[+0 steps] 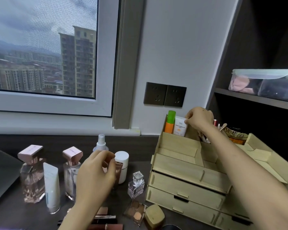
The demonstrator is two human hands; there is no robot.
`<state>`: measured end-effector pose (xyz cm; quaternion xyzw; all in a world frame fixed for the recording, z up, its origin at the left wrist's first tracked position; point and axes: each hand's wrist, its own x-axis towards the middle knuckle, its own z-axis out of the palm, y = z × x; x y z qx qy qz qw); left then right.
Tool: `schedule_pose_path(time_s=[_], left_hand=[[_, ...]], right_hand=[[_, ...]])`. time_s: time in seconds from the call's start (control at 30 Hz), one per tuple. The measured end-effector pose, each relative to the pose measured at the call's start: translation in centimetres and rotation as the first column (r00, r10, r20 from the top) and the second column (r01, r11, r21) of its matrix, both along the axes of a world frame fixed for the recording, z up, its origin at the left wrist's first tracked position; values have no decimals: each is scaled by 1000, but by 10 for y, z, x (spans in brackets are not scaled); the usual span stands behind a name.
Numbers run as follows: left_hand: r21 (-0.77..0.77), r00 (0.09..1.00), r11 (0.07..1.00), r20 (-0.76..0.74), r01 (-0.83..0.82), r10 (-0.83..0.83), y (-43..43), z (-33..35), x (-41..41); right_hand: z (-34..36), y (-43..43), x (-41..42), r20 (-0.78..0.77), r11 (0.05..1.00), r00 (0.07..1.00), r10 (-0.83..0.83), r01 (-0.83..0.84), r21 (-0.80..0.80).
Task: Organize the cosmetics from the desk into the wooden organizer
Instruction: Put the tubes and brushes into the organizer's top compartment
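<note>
The wooden organizer [186, 178] stands at the right of the dark desk [10, 211]. My right hand [200, 119] pinches the top of a white tube [179, 126] standing in its back left compartment, beside an orange bottle with a green cap [170, 121]. My left hand [96, 173] curls round a small rose-gold capped bottle [118, 170] among the cosmetics on the desk. Two pink perfume bottles [32, 173], [71, 170], a white tube [51, 186], a spray bottle [101, 143], a white cylinder [122, 165] and a small clear perfume [136, 184] stand around it.
An eyeshadow palette [135, 212], a gold compact [154, 215] and lipsticks [105, 219] lie at the desk's front. A gold-lidded jar [236, 136] sits in the organizer's back right. A laptop edge [2, 171] is at the left. Wall sockets [165, 94] and a shelf [256, 97] are behind.
</note>
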<state>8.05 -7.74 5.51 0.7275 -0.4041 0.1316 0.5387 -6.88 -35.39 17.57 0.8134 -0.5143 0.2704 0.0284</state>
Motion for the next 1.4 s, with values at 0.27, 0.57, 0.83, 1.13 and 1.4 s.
schedule_pose_path(time_s=[0.27,0.57,0.83,1.13,1.4], left_hand=[[9,1000,1000,23,-7,7,0,1,4],[10,1000,1000,31,-1,0,1,-1,5],[45,998,999,56,-21,19,11,-2,8],[59,992,990,18,-125,124,40,-13,21],[73,990,988,34,-136,133,54,-16,19]], right_hand=[[-11,-11,5,192,1000,981,-8,3,29],[-9,-12,8,131,999,991,38,-39,8],[-14,-11,6,79,986,996,39,-25,-166],[-38,135,24,29,799,823,567,-541,-263],[-105,187,83,-205,790,790,578,-604,-100]])
